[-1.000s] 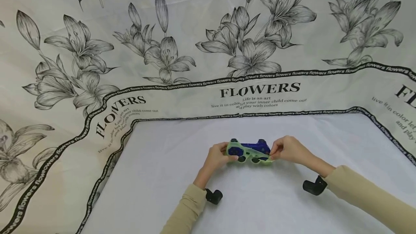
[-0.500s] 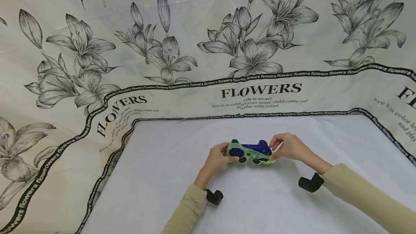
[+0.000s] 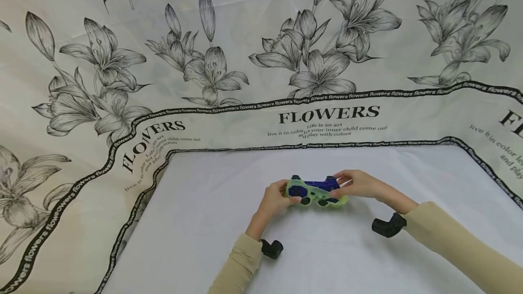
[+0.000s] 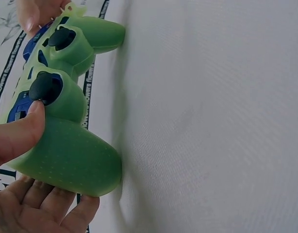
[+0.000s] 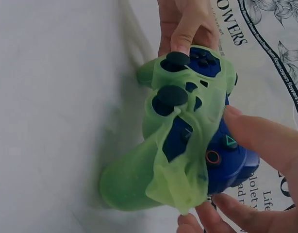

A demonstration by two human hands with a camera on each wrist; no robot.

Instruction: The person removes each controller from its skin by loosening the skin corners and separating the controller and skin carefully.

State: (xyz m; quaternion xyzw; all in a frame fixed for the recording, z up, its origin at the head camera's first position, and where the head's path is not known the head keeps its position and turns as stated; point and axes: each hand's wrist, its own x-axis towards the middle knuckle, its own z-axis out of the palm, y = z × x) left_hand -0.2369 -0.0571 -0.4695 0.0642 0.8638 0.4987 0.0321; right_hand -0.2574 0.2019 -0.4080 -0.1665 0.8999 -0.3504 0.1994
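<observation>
A blue game controller (image 3: 316, 184) with dark thumbsticks is partly covered by a pale green, translucent silicone sleeve (image 5: 132, 179). The left half is covered. In the right wrist view, the sleeve is bunched and folded over on the right side, and the triangle and circle buttons lie bare. My left hand (image 3: 274, 199) grips the covered left handle, thumb beside a thumbstick (image 4: 46, 88) and fingers beneath. The right hand (image 3: 359, 184) holds the controller's bare right end, its thumb (image 5: 256, 131) on the face by the sleeve's edge and fingers below.
A white cloth (image 3: 204, 230) covers the table under the hands. Behind it hangs a floral fabric (image 3: 229, 26) with a printed "FLOWERS" border. Black wrist cameras (image 3: 271, 249) sit at both sleeve cuffs.
The right hand has let go of the sleeve's lower right edge and shifted up and left onto the controller's right end. The left hand keeps its grip almost unmoved.
</observation>
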